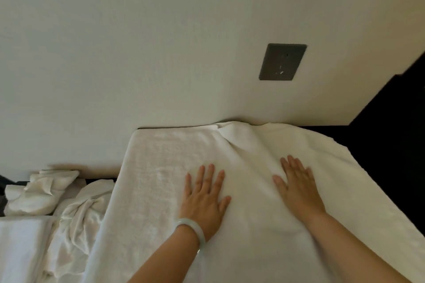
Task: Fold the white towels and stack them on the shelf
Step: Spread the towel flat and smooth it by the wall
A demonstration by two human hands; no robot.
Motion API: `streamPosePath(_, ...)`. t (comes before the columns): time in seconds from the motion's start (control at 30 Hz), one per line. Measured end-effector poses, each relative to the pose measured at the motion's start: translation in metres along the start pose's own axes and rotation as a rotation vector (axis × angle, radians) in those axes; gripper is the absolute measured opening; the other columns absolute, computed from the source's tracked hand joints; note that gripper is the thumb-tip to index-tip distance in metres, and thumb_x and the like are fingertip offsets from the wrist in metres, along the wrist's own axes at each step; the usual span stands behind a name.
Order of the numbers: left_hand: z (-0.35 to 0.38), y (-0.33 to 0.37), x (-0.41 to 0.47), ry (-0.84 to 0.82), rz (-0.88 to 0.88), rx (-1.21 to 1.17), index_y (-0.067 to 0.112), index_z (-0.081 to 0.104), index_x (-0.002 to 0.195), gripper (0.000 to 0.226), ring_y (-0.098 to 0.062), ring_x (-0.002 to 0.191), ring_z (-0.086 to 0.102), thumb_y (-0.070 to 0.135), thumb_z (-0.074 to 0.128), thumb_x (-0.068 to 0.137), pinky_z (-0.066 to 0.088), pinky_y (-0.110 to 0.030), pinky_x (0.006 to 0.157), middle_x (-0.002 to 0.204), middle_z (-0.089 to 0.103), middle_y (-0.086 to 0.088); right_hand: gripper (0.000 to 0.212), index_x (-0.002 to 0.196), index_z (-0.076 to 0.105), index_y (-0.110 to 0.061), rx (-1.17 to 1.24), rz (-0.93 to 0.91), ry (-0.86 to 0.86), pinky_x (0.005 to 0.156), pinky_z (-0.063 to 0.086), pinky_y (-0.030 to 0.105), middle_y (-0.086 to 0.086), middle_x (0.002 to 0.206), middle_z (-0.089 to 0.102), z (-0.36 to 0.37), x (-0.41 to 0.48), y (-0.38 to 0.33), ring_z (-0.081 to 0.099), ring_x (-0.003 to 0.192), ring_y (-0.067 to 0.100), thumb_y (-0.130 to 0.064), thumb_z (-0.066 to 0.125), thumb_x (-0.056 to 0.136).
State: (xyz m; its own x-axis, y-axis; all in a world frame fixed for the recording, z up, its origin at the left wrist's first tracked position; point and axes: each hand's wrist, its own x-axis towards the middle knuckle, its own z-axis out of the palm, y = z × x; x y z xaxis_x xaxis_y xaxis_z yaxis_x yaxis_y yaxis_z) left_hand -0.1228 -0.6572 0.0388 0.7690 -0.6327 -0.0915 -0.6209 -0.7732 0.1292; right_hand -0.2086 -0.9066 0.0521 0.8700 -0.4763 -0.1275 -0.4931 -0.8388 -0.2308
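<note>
A large white towel lies spread over a dark surface against the wall, its far edge bunched up where it meets the wall. My left hand rests flat on the towel's middle with straight, spread fingers; a pale bangle circles that wrist. My right hand presses flat on the towel a little to the right, fingers also straight. Neither hand holds anything.
Crumpled white towels lie in a heap at the lower left, with another bunched one behind them. A dark wall socket sits on the pale wall above. The dark surface shows at the right.
</note>
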Motion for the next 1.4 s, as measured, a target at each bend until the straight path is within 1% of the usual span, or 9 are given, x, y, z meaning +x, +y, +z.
streamPosePath(0.27,-0.007,0.003,-0.051,0.002,0.057,0.013,0.025,0.032,0.152,0.064,-0.028,0.147,0.022,0.056,0.016,0.098,0.014,-0.048,0.113,0.16,0.024,-0.002,0.072,0.158,-0.009,-0.025,0.02,0.043,0.001,0.12,-0.019,0.035,-0.008,0.164,-0.018,0.016,-0.066,-0.004,-0.019,0.151,0.012,-0.061,0.01,0.098)
streamPosePath(0.37,-0.014,0.01,-0.057,-0.041,0.046,-0.014,0.021,0.045,0.145,0.07,-0.025,0.144,0.025,0.057,0.006,0.098,0.013,-0.043,0.112,0.154,0.038,-0.005,0.063,0.158,0.017,-0.025,0.311,0.036,-0.027,0.124,-0.001,0.034,-0.013,0.162,0.011,-0.009,-0.067,0.006,0.003,0.153,0.013,-0.054,0.027,0.103)
streamPosePath(0.43,-0.021,0.014,-0.046,-0.039,0.02,-0.007,0.025,0.032,0.152,0.091,-0.023,0.15,0.01,0.066,-0.017,0.088,-0.003,-0.037,0.117,0.161,0.022,-0.003,0.044,0.145,0.047,-0.019,0.557,0.13,0.15,0.117,0.026,0.031,-0.008,0.146,0.045,-0.035,-0.052,0.026,0.037,0.14,0.018,-0.037,0.041,0.105)
streamPosePath(0.53,-0.03,0.027,-0.017,-0.045,-0.034,-0.07,0.025,0.013,0.155,0.109,-0.013,0.15,-0.008,0.068,-0.037,0.068,-0.012,-0.034,0.12,0.164,-0.001,0.005,0.033,0.135,0.056,-0.012,0.419,0.298,0.318,0.107,0.037,0.036,0.006,0.135,0.056,-0.075,-0.01,0.065,0.047,0.128,0.024,-0.017,0.049,0.103)
streamPosePath(0.7,-0.049,0.064,0.041,0.099,-0.006,-0.256,0.021,0.034,0.147,0.05,-0.016,0.147,0.021,0.042,0.037,0.102,0.018,-0.03,0.119,0.158,0.024,0.001,0.042,0.136,0.051,-0.008,0.255,0.604,-0.007,0.099,0.049,0.043,0.015,0.133,0.051,-0.109,0.048,0.105,0.054,0.117,0.031,-0.03,0.054,0.101)
streamPosePath(0.93,-0.06,0.121,0.123,0.054,0.174,-0.287,0.017,0.037,0.145,0.047,-0.018,0.138,0.032,0.036,0.042,0.102,0.024,-0.03,0.116,0.15,0.034,0.0,0.02,0.106,0.068,0.004,0.892,0.741,-0.362,0.061,0.048,0.029,0.012,0.075,0.067,-0.124,0.072,0.134,0.058,0.06,0.018,-0.012,0.066,0.094)
streamPosePath(1.1,-0.069,0.17,0.162,-0.107,0.173,-0.398,0.016,0.034,0.149,0.054,-0.023,0.138,0.035,0.039,0.046,0.101,0.03,-0.034,0.112,0.152,0.035,-0.004,0.039,0.101,0.079,-0.01,0.955,0.58,-0.641,0.081,0.058,0.042,0.011,0.102,0.076,-0.123,0.067,0.14,0.074,0.093,0.027,-0.017,0.086,0.063)
streamPosePath(1.2,-0.071,0.192,0.174,-0.281,0.082,-0.518,0.02,0.027,0.152,0.064,-0.027,0.129,0.049,0.044,0.05,0.098,0.043,-0.035,0.105,0.155,0.03,-0.008,0.024,0.102,0.08,-0.02,0.979,0.49,-0.675,0.093,0.056,0.045,0.005,0.11,0.075,-0.121,0.067,0.14,0.07,0.107,0.025,-0.021,0.08,0.078)
streamPosePath(1.4,-0.066,0.204,0.174,-0.372,-0.132,-0.773,0.018,0.051,0.127,0.054,-0.027,0.1,0.062,0.048,0.068,0.086,0.054,-0.03,0.073,0.131,0.046,-0.01,0.033,0.117,0.067,-0.002,1.255,0.572,-0.528,0.076,0.062,0.039,0.018,0.109,0.074,-0.114,0.067,0.147,0.073,0.097,0.029,0.007,0.067,0.085)
